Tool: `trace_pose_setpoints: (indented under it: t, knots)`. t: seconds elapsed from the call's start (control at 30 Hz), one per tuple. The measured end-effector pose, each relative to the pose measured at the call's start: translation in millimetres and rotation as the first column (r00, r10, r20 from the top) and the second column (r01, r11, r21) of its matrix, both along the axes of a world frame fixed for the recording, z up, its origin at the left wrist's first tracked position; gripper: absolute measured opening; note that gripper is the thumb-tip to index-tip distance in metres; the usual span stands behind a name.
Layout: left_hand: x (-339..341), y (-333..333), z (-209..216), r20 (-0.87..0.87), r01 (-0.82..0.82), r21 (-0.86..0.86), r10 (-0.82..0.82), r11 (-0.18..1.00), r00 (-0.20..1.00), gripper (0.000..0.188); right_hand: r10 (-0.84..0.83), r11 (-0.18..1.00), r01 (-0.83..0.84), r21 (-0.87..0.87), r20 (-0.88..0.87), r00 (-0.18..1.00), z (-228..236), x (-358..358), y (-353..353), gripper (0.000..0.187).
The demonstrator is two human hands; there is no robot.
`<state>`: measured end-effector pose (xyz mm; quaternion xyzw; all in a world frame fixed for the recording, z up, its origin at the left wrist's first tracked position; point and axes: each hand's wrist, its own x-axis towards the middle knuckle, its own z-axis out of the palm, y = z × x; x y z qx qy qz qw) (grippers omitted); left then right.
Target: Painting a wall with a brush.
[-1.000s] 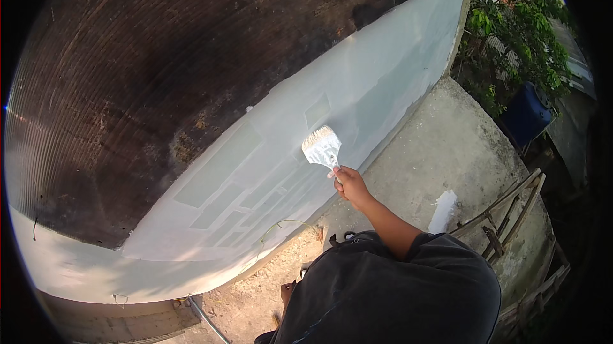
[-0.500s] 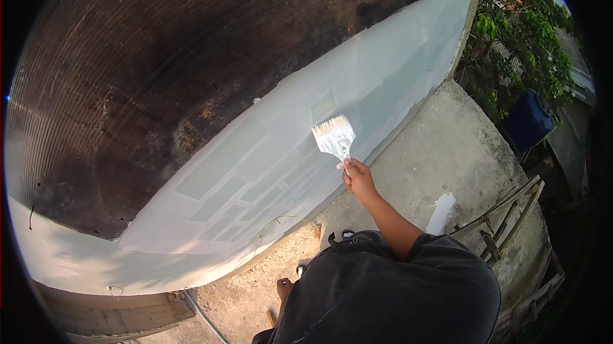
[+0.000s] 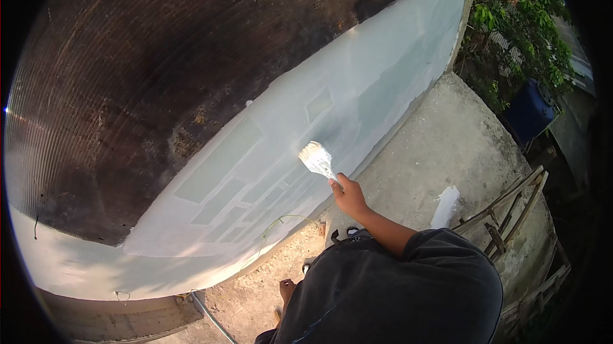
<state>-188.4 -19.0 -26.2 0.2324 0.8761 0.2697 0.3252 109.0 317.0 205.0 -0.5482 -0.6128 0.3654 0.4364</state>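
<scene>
Gripping the brush [image 3: 317, 158] by its handle, my right hand [image 3: 348, 196] has its fingers wrapped tight around it, and the pale bristles press flat against the wall [image 3: 357, 95], on its painted grey-white band. The brush sits low on that band, a little above where the wall meets the concrete slab [image 3: 440, 146]. Blocks of slightly different grey show through the paint just left of the brush and above it. Higher up the wall, above the painted band, the surface is dark brown, ribbed and stained. My forearm runs from the hand down and away from the wall into my dark sleeve [image 3: 408, 280], which fills the lower part of the view. My left hand is not visible, so I cannot tell how its fingers stand. On the slab, away from the wall and to the right of my arm, lies a white smear of paint [image 3: 445, 207]. Beyond it, at the slab's edge, wooden poles [image 3: 504, 207] lean together. Farther from the wall stands a blue barrel [image 3: 530, 111], with green bushes [image 3: 511, 31] behind it.
</scene>
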Motion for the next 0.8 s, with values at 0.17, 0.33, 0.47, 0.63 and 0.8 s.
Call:
trace_pose_setpoints:
  t: [0.17, 0.33, 0.47, 0.63, 0.8]
  knots:
    - [-2.9, -2.7, -0.9, -0.054, -0.004, -0.009, 0.004, 1.000, 0.999, 0.025, 0.042, 0.972, -0.039, 0.233, -0.007, 0.999, 31.1, -9.1, 5.2, 0.022]
    - [-0.8, 2.1, 2.8, -0.052, 0.036, -0.001, -0.036, 0.999, 0.998, 0.025, 0.042, 0.982, -0.054, 0.183, 0.065, 0.997, 17.5, -12.1, 12.0, 0.020]
    - [-1.7, 4.4, 1.4, -0.057, 0.060, -0.009, -0.061, 0.998, 0.997, 0.025, 0.074, 0.996, -0.079, 0.037, 0.131, 0.989, -0.2, -2.4, 3.8, 0.019]
    - [-5.5, -3.0, -16.9, -0.042, 0.083, 0.075, -0.080, 0.994, 0.996, 0.024, 0.040, 0.988, -0.055, 0.144, 0.107, 0.993, 13.9, 7.6, 1.0, 0.020]
    - [-10.2, -6.6, -36.1, -0.009, -0.005, -0.002, 0.005, 1.000, 1.000, 0.023, 0.029, 0.973, -0.037, 0.226, 0.042, 0.999, 13.0, -8.3, 13.3, 0.020]
